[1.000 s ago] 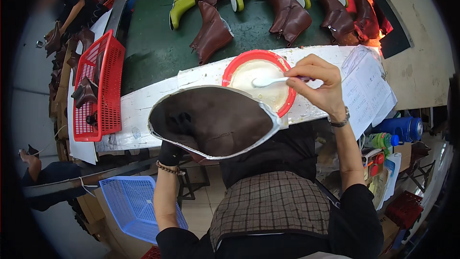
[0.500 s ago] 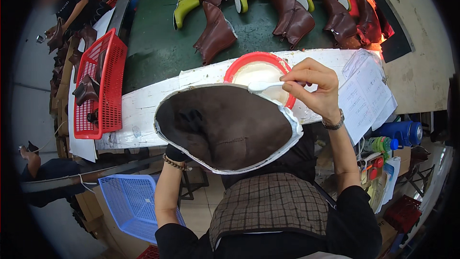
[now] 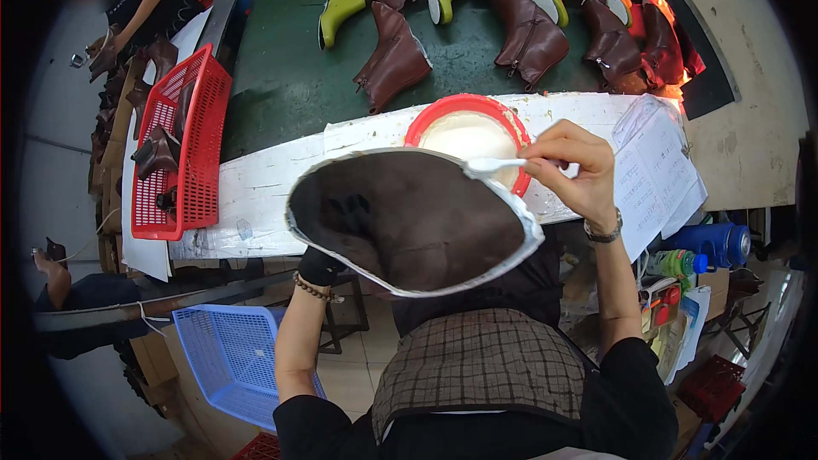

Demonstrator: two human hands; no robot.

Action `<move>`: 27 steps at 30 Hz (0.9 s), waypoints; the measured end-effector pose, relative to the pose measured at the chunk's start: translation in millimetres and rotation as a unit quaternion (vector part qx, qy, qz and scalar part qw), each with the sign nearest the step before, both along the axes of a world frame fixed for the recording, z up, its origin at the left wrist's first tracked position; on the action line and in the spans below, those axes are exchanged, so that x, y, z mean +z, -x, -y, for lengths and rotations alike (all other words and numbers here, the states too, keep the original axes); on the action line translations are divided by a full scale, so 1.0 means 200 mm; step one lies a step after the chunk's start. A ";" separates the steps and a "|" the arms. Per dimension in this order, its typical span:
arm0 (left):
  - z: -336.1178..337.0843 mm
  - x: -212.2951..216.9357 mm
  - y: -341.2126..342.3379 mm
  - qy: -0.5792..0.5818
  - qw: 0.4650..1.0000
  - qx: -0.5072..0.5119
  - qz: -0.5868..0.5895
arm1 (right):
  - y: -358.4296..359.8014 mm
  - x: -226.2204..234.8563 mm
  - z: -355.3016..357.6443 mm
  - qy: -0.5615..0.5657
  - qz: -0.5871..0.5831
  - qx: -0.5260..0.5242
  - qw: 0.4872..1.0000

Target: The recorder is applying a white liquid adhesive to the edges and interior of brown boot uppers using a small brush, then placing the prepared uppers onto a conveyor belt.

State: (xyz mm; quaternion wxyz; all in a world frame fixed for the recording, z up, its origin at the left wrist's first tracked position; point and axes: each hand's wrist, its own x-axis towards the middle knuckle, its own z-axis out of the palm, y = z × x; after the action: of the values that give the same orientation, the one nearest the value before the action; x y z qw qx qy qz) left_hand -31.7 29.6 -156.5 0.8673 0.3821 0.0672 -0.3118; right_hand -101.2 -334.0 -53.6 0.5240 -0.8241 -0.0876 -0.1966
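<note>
Right in front of me is a brown boot upper (image 3: 413, 217), its wide mouth turned toward me. The dark lining shows inside, and a whitish coat runs along the rim. My left hand (image 3: 320, 267), in a black glove, holds it at its lower left; the upper hides most of those fingers. Pinched in my right hand (image 3: 576, 163) is a white brush (image 3: 492, 167) shaped like a toothbrush. Its head touches the upper right part of the rim. Just behind stands a red bowl (image 3: 417, 119) of creamy white paste (image 3: 464, 132), partly covered by the upper.
Several brown boot uppers (image 3: 396, 60) and yellow-green lasts (image 3: 342, 13) lie on a green conveyor belt (image 3: 298, 89). A red basket (image 3: 198, 192) stands left, a blue basket (image 3: 221, 349) below it. Papers (image 3: 656, 170) and bottles (image 3: 716, 243) are at right. Another person (image 3: 136, 0) works far left.
The brush has slid right and slightly down along the rim, my right hand moving with it. The upper has tilted a little, its lower rim rising. My left hand keeps its hold.
</note>
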 end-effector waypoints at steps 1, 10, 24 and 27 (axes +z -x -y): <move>0.00 0.01 -0.01 -0.009 1.000 -0.021 0.009 | -0.03 0.00 -0.03 -0.024 0.020 0.014 0.999; 0.08 -0.01 0.05 -0.090 0.970 -0.210 0.080 | -0.18 0.07 -0.01 0.007 0.054 0.097 0.994; 0.11 -0.18 0.13 -0.133 0.886 -0.442 0.048 | -0.43 0.19 -0.11 0.149 0.111 0.258 0.948; 0.08 -0.13 0.07 -0.143 0.904 -0.395 0.079 | -0.43 0.15 -0.10 0.108 0.135 0.230 0.958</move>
State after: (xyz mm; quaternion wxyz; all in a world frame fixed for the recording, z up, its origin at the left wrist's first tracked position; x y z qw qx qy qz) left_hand -46.3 14.5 -181.7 0.6118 0.5205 -0.1137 -0.5847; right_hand -15.9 -314.0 -24.0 0.4466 -0.7988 -0.3655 -0.1700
